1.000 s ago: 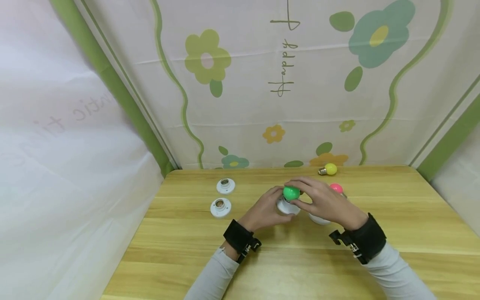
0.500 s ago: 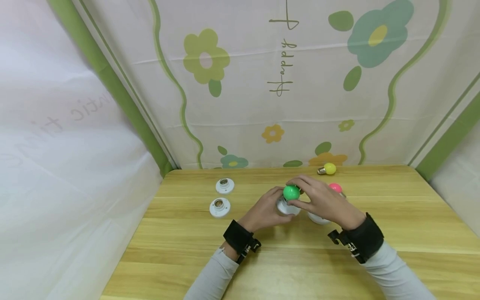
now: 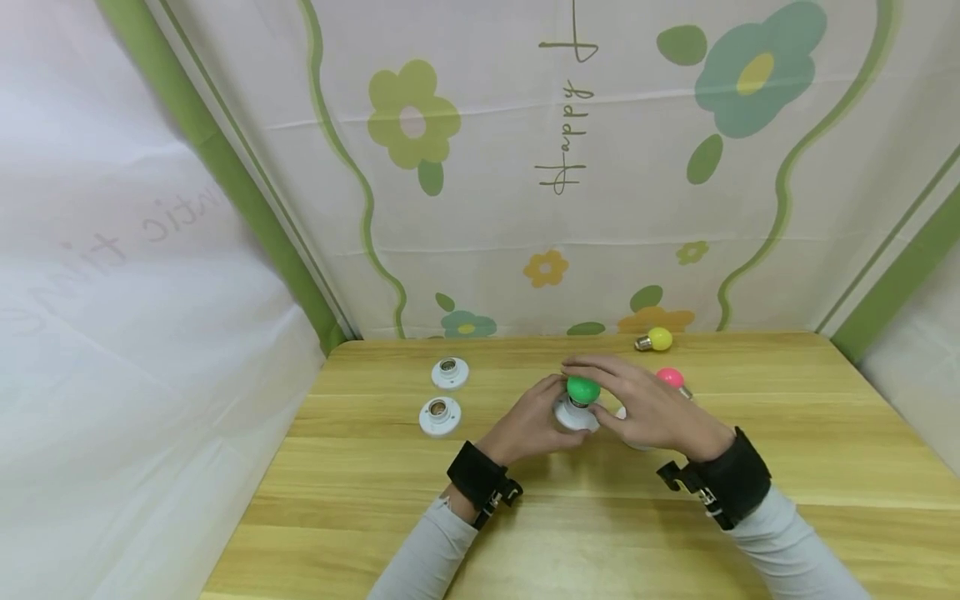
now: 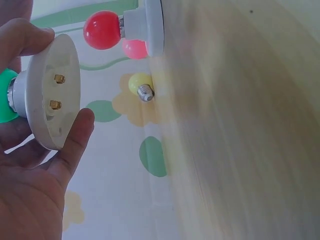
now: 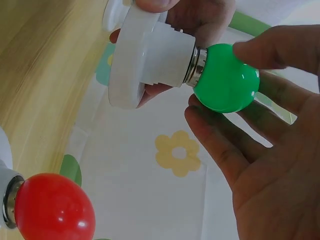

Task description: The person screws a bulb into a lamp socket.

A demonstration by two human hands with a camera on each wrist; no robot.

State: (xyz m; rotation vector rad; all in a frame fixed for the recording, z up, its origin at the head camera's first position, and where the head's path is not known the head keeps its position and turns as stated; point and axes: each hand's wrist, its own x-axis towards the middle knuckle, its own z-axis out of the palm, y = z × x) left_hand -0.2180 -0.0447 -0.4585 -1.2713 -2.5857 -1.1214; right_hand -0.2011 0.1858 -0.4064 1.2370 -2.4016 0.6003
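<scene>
- Fingers of the right hand (image 3: 648, 408) curve loosely round the green bulb (image 5: 227, 80), and the thumb looks to be on it. I can't tell how hard they press.
- Fingers of the left hand (image 3: 531, 423) grip the round edge of the white holder (image 5: 167, 57), up off the table (image 3: 570, 533).
- Twisting the bulb in its holder looks like the job. To do it well, keep the left hand still so the holder can't spin. Keep the bulb straight, use small, soft twists, and don't squeeze too hard. If it sticks, it may be crooked.
- Some shiny metal end (image 5: 196, 67) shows, so I think the bulb isn't all the way in.
- Now make a clock in the head view, with the green bulb in the middle and 12 at the cloth wall (image 3: 487, 192). The holder is at 6, joined to the bulb. The right hand is between 3 and 4, the left hand at 8.
- Between 4 and 5, partly behind the right hand, is another holder (image 3: 637, 445) with a red bulb (image 5: 55, 207).
- Farther out, the pink bulb (image 3: 670, 378) lies near 3 and the yellow bulb (image 3: 660, 339) at 2.
- Two bare holders (image 3: 440, 423) sit around 9, well apart from both hands.
</scene>
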